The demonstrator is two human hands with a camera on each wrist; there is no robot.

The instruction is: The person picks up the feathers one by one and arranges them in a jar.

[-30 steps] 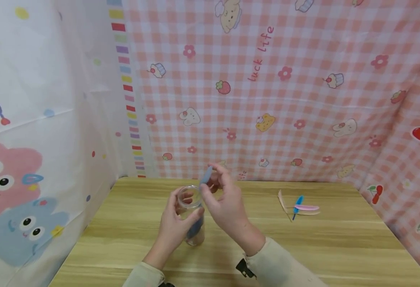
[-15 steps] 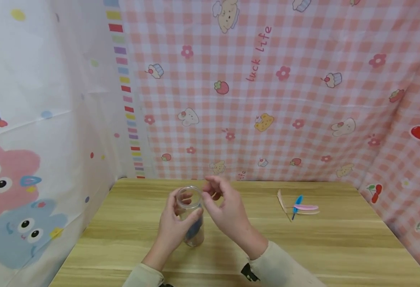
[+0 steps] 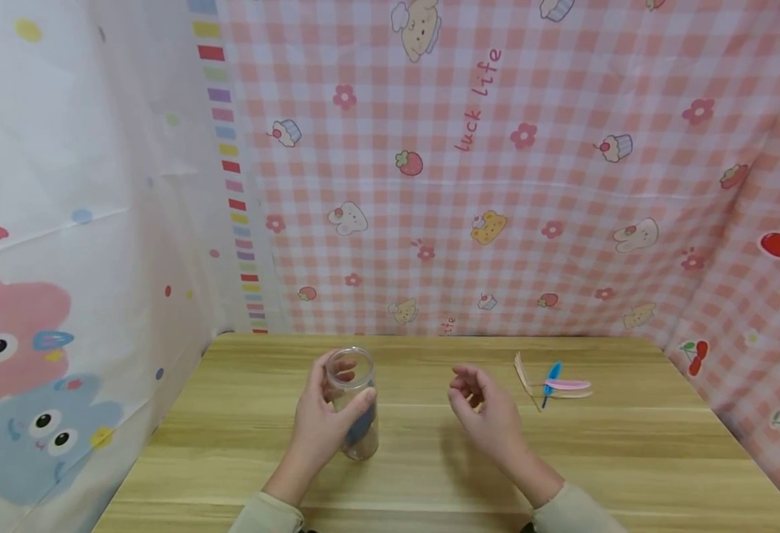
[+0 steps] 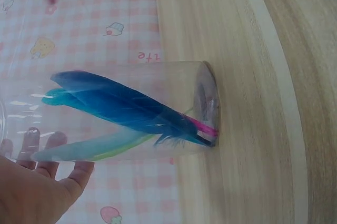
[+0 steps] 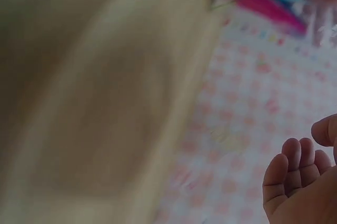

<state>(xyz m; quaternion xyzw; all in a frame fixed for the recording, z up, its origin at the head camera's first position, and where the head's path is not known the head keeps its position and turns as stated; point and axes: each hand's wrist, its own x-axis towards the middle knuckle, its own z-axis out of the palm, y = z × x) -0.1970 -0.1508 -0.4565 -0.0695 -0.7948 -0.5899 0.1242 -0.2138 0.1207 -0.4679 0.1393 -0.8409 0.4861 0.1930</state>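
A clear, tall jar [image 3: 367,442] without a lid stands upright on the table, its round mouth facing up. My left hand [image 3: 323,422] grips it around the upper part, thumb on the near side and fingers behind. Inside the jar lean several feathers: a dark blue feather [image 4: 121,103], a pale blue-green feather [image 4: 95,144] and a bit of pink near the base. My right hand [image 3: 493,418] hovers over the table between the jar and some loose feathers, fingers loosely curled, holding nothing. In the right wrist view its fingers [image 5: 292,174] are bare.
To the right on the wooden table [image 3: 243,451] lie a blue feather [image 3: 553,377], a pink feather [image 3: 568,385] and cream feathers [image 3: 522,370], partly crossing. Behind the table hangs a pink checked cloth [image 3: 390,252]; a white printed cloth [image 3: 110,281] hangs at left.
The blue-grey feather my right hand pinched over the jar's mouth a second ago has left its fingers. That hand has moved right, away from the jar; my left hand keeps its grip.
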